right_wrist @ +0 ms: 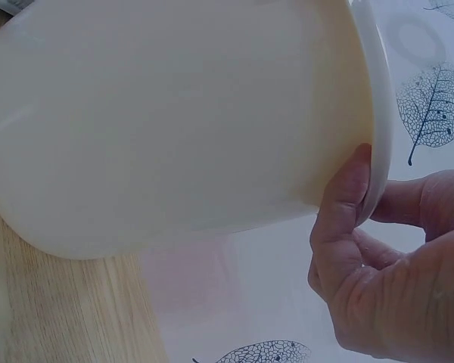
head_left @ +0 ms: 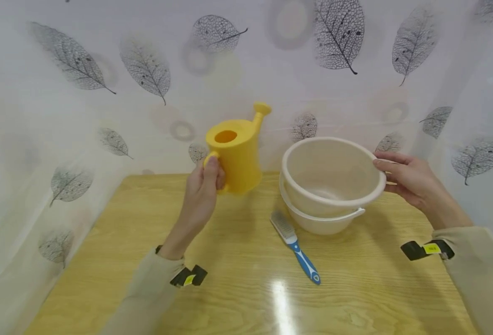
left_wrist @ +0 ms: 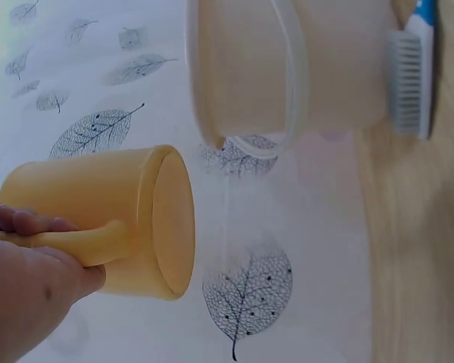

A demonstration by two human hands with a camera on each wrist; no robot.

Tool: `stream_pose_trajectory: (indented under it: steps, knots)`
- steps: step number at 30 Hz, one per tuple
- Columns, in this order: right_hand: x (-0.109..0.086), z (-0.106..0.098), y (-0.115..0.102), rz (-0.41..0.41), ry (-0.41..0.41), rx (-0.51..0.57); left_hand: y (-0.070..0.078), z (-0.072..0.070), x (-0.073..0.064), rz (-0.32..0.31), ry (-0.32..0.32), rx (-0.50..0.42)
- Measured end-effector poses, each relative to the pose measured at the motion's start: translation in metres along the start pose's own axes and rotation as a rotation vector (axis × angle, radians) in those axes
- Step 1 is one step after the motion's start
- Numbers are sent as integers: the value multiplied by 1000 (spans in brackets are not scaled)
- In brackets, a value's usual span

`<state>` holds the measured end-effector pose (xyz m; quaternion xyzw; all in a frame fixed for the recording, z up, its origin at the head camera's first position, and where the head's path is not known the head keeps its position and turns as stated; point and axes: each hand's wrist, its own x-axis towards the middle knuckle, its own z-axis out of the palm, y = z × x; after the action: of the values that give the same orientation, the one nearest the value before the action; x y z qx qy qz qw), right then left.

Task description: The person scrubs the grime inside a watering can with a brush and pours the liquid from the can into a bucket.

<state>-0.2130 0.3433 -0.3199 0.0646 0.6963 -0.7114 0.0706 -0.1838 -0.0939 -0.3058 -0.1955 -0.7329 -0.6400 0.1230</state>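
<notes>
My left hand [head_left: 202,188] grips the handle of a yellow watering can [head_left: 239,160], which is held up above the back of the table with its spout pointing up and to the right. In the left wrist view, the can's round base [left_wrist: 174,223] shows. My right hand [head_left: 411,179] pinches the rim of a cream bucket [head_left: 326,214] on its right side, and in the right wrist view fingers [right_wrist: 340,197] sit just under the rim. The bucket's white handle [head_left: 357,212] hangs down around its front.
A blue and white brush [head_left: 296,249] lies bristles up on the wooden table [head_left: 229,279], close in front of the bucket. Behind the table hangs a pale leaf-patterned sheet [head_left: 246,83], which also lines both sides.
</notes>
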Motion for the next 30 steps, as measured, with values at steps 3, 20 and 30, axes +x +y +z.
stream_pose_trajectory:
  steps: [3, 20, 30]
  knots:
    - [1, 1, 0, 1, -6, 8, 0, 11, 11, 8, 1, 19]
    - [0, 0, -1, 17, 13, 10, -11, 43, 31, 56, -58, 206]
    - [1, 2, -1, 10, 18, 4, -21, 41, 31, 233, -107, 431]
